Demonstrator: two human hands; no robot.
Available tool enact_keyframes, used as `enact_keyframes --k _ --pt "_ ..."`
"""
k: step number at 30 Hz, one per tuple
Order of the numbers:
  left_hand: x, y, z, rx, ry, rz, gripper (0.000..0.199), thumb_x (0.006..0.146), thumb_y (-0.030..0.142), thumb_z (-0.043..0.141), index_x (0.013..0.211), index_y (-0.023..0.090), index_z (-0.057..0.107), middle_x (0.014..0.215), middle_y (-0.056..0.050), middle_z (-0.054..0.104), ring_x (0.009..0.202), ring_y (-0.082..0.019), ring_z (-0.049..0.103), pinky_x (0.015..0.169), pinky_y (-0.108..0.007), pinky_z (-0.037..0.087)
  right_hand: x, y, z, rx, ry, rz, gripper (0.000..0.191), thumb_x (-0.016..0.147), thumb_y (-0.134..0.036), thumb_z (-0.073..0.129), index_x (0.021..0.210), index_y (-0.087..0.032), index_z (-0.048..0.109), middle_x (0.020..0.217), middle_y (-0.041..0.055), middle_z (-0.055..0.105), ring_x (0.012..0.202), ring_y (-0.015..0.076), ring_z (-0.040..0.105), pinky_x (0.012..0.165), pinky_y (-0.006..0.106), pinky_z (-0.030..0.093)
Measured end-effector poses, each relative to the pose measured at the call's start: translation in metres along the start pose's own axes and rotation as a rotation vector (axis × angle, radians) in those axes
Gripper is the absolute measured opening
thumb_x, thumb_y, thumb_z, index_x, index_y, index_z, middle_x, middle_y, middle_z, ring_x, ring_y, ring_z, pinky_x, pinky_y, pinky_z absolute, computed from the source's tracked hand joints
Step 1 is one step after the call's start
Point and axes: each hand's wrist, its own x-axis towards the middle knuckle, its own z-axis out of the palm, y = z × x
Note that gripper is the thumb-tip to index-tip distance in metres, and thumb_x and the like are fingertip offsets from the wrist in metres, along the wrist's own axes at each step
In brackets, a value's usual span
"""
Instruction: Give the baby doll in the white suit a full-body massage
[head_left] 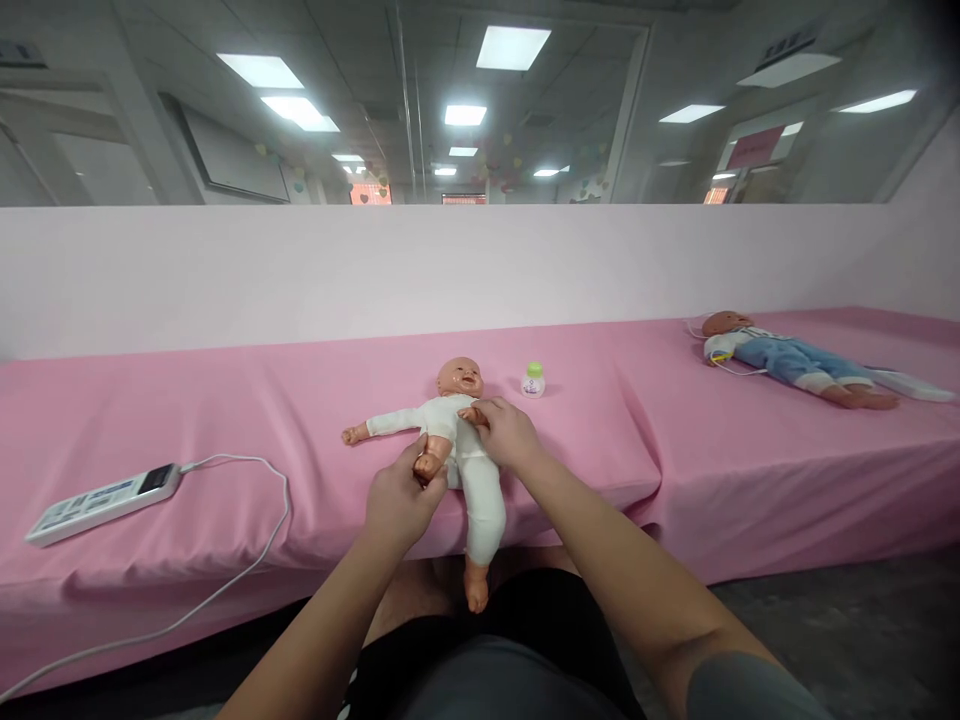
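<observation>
A baby doll in white clothing lies on its back on the pink-covered table, its head toward the wall. My left hand is closed around the doll's foot, and that leg is bent up toward the belly. At the doll's chest, my right hand grips the doll's small hand, fingers pinched on it. The doll's other arm stretches out to the left. Its other leg hangs over the table's front edge, above my lap. A small white bottle with a green cap stands right of the doll's head.
A white handheld device with a cable lies at the left; the cable trails over the front edge. A second doll in blue trousers lies far right with thin tubing about it. A white wall and window stand behind the pink cloth.
</observation>
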Motion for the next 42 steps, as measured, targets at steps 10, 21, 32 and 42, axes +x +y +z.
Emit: enact_keyframes --k 10,21,32,42 --pt "-0.095 -0.039 -0.018 -0.144 0.065 0.086 0.046 0.086 0.037 0.067 0.129 0.02 0.068 0.099 -0.002 0.081 0.079 -0.02 0.077 0.072 -0.026 0.061 0.007 0.097 -0.01 0.415 0.284 0.54 0.047 0.087 -0.042 0.066 0.131 -0.025 0.06 0.108 0.0039 0.075 0.088 0.0203 0.072 0.077 0.03 0.056" --pt "-0.13 -0.077 -0.007 -0.215 0.018 0.063 0.043 0.086 0.036 0.071 0.127 0.024 0.071 0.108 -0.004 0.082 0.087 -0.023 0.08 0.077 -0.026 0.064 -0.014 0.138 -0.008 0.35 0.213 0.75 0.054 0.08 -0.042 0.068 0.128 -0.02 0.058 0.102 0.0119 0.074 0.077 0.0253 0.071 0.064 0.033 0.054" --pt "-0.079 -0.042 -0.012 -0.205 0.011 0.099 0.052 0.086 0.035 0.068 0.137 0.022 0.065 0.106 -0.002 0.081 0.089 -0.021 0.078 0.082 -0.028 0.063 0.007 0.038 -0.014 0.392 0.301 0.215 0.041 0.086 -0.028 0.064 0.128 -0.026 0.061 0.124 0.0043 0.071 0.099 0.0195 0.07 0.089 0.033 0.056" --pt "-0.025 -0.012 0.007 -0.191 0.006 -0.026 0.059 0.087 0.039 0.065 0.141 0.015 0.062 0.069 0.004 0.068 0.061 -0.015 0.064 0.065 -0.028 0.055 -0.007 -0.007 0.012 0.064 0.051 -0.089 0.027 0.096 -0.021 0.06 0.119 -0.025 0.072 0.115 0.0073 0.069 0.115 0.0249 0.058 0.103 0.038 0.046"
